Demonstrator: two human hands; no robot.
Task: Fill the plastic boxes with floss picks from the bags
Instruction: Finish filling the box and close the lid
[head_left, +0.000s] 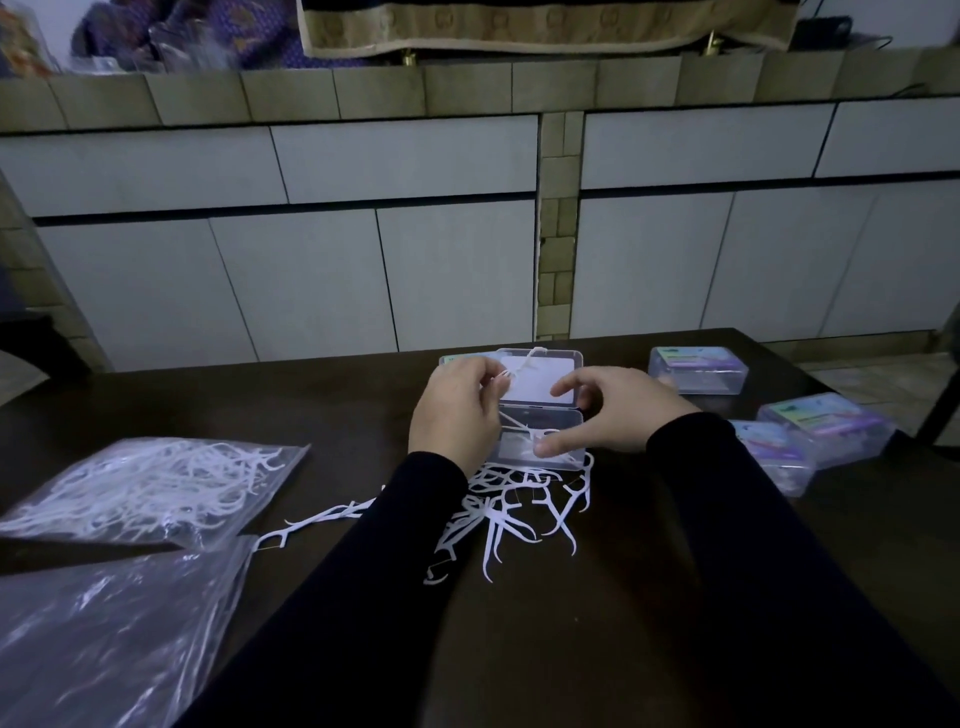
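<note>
From the head camera we see the left hand (457, 410) pinching a floss pick (519, 368) over the open clear box (540, 410) — our right hand (618, 408) grips its right edge. Loose picks (514, 512) lie just before it; a filled bag (150, 486) sits left, closed boxes (698, 370) right, dark table (571, 649) bare nearby.

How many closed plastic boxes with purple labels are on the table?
3 fully visible: one closed purple-labelled plastic box far right, two nearer right. Another box may be partly hidden behind the left hand.
</note>
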